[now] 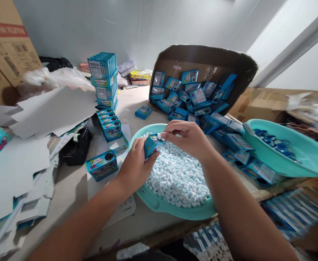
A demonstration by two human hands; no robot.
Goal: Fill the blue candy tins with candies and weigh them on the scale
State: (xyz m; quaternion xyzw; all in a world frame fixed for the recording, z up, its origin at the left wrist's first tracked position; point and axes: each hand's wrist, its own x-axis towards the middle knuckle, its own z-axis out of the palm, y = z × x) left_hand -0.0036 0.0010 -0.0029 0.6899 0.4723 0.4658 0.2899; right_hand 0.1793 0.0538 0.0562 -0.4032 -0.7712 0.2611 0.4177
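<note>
Over the teal basin [159,204] heaped with white candies [177,177] on the table [74,188], the left hand [135,166] grips a small blue box [150,144] while the right hand [187,139] pinches at its open top.

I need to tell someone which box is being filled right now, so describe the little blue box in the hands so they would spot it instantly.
Start at the teal basin of white candies at the table's near edge. Above its far side, the left hand grips a small blue box while the right hand pinches at its open top. Unlike the blue boxes heaped in the tipped cardboard carton behind, it is held in the air.
</note>
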